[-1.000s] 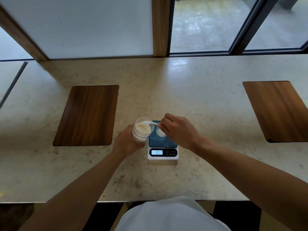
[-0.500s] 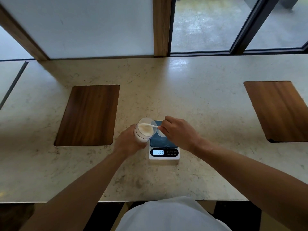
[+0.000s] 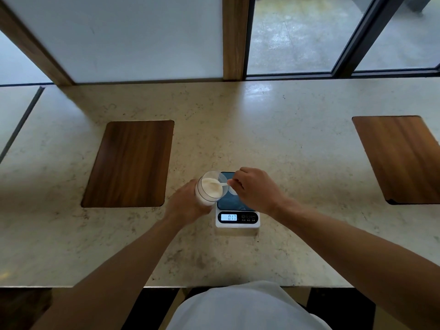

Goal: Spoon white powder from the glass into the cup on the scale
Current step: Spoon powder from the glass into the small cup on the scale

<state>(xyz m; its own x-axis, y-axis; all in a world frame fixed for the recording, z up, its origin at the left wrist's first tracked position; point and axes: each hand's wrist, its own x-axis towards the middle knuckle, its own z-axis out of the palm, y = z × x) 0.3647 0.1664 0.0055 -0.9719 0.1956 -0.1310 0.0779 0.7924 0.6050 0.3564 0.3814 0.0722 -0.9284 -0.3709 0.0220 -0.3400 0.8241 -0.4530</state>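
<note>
Left hand (image 3: 188,206) grips the glass (image 3: 209,188), tilted toward the right hand (image 3: 256,189), apparently for easier scooping. Right hand pinches the white spoon (image 3: 220,184), bowl in the powder (image 3: 210,186). Cup (image 3: 232,190), largely hidden beneath the right hand, sits on the scale (image 3: 237,216); display appears to read 017.

- Left hand (image 3: 184,203): we have it wrapped around the side of the glass (image 3: 209,188), fingers curled behind and below it, holding it tilted toward the right.
- Left forearm: bare, running from the lower left corner up to the wrist.
- Right hand (image 3: 256,188): knuckles up, fingertips pinched on the handle of the white spoon (image 3: 220,184).
- Right forearm: bare, entering from the lower right, wrist slightly bent.
- Both hands: near each other, not touching.
</note>
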